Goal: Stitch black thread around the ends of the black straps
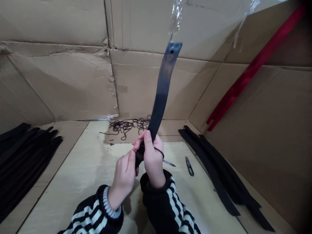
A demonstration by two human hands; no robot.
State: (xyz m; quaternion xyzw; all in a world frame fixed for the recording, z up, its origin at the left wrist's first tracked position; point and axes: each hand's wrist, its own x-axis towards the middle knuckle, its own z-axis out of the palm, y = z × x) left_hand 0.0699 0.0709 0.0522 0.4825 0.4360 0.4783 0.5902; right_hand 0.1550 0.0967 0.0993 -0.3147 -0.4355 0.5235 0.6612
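**At a cardboard-walled bench: black strap held upright**

On the pale board [73, 169], the right hand [153, 162] is gripping a black strap [161, 87], fingers closed round its lower end, keeping the holed tip up and off the board. The left hand [124, 177] is pinching at that end, fingertips nearly closed; its exact hold is unclear. Tangled black cord [129, 126] is lying behind, thread snips [189, 166] beside, strap stacks [21, 159] left.

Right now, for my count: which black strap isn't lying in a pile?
The black strap, holed at its tip, upright in the right hand; the others lie piled left and right.
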